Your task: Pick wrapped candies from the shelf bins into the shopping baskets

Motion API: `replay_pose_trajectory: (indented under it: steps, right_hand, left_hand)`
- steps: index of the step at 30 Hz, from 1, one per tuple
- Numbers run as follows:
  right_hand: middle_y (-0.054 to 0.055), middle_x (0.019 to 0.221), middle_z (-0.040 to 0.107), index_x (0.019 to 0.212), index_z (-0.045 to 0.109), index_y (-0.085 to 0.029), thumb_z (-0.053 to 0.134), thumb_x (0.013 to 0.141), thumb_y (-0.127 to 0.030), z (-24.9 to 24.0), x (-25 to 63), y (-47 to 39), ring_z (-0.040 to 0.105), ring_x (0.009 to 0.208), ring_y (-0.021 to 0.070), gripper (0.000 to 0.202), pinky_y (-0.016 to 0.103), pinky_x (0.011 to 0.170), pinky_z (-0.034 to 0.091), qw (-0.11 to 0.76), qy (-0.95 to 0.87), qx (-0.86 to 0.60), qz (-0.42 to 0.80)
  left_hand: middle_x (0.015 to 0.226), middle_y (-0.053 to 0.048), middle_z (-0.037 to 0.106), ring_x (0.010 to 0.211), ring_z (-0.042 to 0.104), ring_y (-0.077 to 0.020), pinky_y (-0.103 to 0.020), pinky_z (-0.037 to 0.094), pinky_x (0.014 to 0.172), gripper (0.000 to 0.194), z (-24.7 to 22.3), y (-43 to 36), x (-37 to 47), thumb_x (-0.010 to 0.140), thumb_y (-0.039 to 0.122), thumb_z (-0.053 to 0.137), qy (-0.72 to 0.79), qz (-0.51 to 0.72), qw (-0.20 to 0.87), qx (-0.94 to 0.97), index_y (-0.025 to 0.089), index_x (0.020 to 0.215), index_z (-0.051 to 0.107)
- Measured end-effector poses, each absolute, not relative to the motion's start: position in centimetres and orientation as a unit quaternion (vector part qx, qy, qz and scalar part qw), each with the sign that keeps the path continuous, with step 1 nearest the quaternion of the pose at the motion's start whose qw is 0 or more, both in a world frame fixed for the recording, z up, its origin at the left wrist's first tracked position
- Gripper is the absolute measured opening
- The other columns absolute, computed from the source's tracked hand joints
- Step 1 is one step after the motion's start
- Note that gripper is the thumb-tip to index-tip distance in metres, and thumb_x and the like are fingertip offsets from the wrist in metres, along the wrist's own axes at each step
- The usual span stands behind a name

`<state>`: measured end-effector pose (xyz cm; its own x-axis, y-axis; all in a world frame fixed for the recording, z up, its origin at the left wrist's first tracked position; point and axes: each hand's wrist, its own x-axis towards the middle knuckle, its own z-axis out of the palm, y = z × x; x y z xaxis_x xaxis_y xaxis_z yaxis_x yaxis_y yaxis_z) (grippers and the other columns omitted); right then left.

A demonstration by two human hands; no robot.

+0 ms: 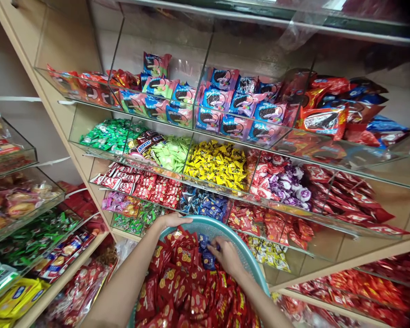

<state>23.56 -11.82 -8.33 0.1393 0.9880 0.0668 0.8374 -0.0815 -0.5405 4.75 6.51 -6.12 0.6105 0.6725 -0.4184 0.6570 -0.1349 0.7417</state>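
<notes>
A teal basket [256, 269] full of red candy packets [177, 282] stands low in the middle of the view. My left hand [173, 220] is closed over the basket's far left rim. Inside the basket, my right hand [223, 253] has its fingers bent down beside a few blue packets [207, 250]; whether it grips one is hidden. Just beyond the rim, blue packets [212, 205] fill a glass shelf compartment, between red packets [157, 187] on the left and orange-red packets [256, 218] on the right.
Glass-fronted shelves [225, 193] rise ahead, holding yellow candies [217, 166], green candies [111, 134] and blue-pink packets [213, 98]. Another rack with packaged snacks [27, 232] stands at the left. Red packets [365, 287] lie on a low shelf at the right.
</notes>
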Motion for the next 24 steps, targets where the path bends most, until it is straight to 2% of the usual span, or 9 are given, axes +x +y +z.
replay_pose_trajectory:
  steps: [3,6,11,16,20,24]
  right_hand:
    - [0.004,0.092,0.057,0.083,0.058,-0.021,0.052,0.075,-0.028,-8.6,23.3,-12.7,0.056,0.083,0.0171,0.011,0.024,0.071,0.039,0.2,-0.673,-0.686,0.19]
    - [0.004,0.092,0.057,0.08,0.059,-0.021,0.051,0.075,-0.024,-9.3,23.6,-12.7,0.055,0.083,0.0165,0.01,0.024,0.073,0.039,0.21,-0.671,-0.679,0.208]
    - [0.004,0.076,0.06,0.067,0.06,-0.018,0.049,0.076,-0.032,-10.4,24.8,-11.3,0.055,0.074,0.0163,0.02,0.026,0.069,0.04,0.303,-0.615,-0.682,0.254]
    - [-0.002,0.049,0.055,0.066,0.056,-0.017,0.054,0.067,-0.048,-11.4,25.3,-10.4,0.05,0.044,0.0119,0.032,0.025,0.049,0.041,0.401,-0.426,-0.696,0.416]
    - [0.0,0.057,0.06,0.065,0.054,-0.017,0.065,0.055,-0.046,-12.0,24.7,-10.2,0.06,0.057,0.0161,0.032,0.028,0.059,0.049,0.496,-0.301,-0.655,0.484]
    - [-0.001,0.057,0.058,0.06,0.048,-0.019,0.065,0.055,-0.038,-12.6,23.7,-10.3,0.062,0.061,0.0181,0.026,0.03,0.065,0.05,0.559,-0.222,-0.641,0.477]
  left_hand:
    - [0.057,-0.002,0.056,0.066,0.052,-0.0189,-0.025,0.036,0.064,0.056,-6.2,6.5,4.8,0.049,0.072,0.053,0.444,0.012,0.485,0.753,0.016,0.051,0.055]
    - [0.057,-0.002,0.056,0.065,0.051,-0.0185,-0.025,0.036,0.064,0.056,-6.3,6.6,4.8,0.048,0.072,0.054,0.441,0.012,0.49,0.752,0.016,0.051,0.055]
    - [0.057,-0.002,0.056,0.064,0.051,-0.0183,-0.025,0.035,0.062,0.056,-6.4,6.7,4.8,0.048,0.071,0.055,0.44,0.014,0.496,0.749,0.016,0.051,0.055]
    - [0.061,-0.002,0.057,0.065,0.051,-0.0174,-0.026,0.036,0.065,0.056,-6.3,6.5,4.8,0.049,0.072,0.054,0.429,0.017,0.517,0.74,0.015,0.054,0.056]
    - [0.061,-0.002,0.057,0.066,0.051,-0.0175,-0.026,0.037,0.065,0.055,-6.0,6.5,4.7,0.049,0.071,0.055,0.425,0.011,0.528,0.735,0.016,0.055,0.056]
    - [0.066,-0.004,0.059,0.07,0.053,-0.0194,-0.026,0.038,0.068,0.055,-5.9,6.5,4.7,0.049,0.069,0.056,0.433,0.005,0.519,0.737,0.015,0.057,0.057]
